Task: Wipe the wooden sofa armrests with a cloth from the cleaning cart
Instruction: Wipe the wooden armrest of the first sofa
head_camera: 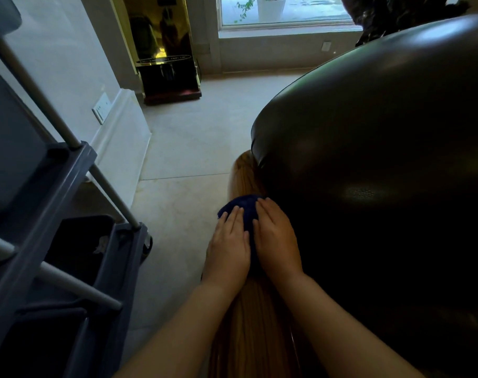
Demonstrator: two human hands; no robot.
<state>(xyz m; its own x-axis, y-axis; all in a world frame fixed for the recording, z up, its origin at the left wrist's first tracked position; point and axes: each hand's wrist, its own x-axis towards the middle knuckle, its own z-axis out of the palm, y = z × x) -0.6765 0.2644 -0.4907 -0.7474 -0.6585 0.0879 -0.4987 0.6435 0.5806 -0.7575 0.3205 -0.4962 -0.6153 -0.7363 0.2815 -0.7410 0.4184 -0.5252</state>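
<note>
Both my hands are down on the dark blue cloth (246, 211), side by side, pressing it onto the wooden armrest (248, 317). Left hand (228, 249) lies flat on the left part of the cloth, fingers straight and close together, pointing away from me. Right hand (276, 241) lies just beside it, fingers also extended and draped over the cloth's right side, fingertips near the edge of the dark cushion. Neither hand grips; the palms and fingers simply press down (the thumbs are not clear to me from this angle).

The cloth is bunched into a rounded pad on top of the armrest, roughly midway along the stretch I can see. Only its far edge and a strip between my hands show; the rest is covered.

The armrest runs from the bottom of my view away from me, light reddish-brown with a visible grain, and curves down at its far end (243, 170). Hard against its right side swells the sofa's dark, glossy upholstery (382, 148), filling most of the right half.

To my left stands the grey cleaning cart (68, 170), with pale tubular posts and a dark bin on a lower shelf. Pale tiled floor (188, 137) lies between cart and sofa. Farther off: a gold-fronted machine (167, 50) against the wall, a window (287, 12) with a white planter outside.
</note>
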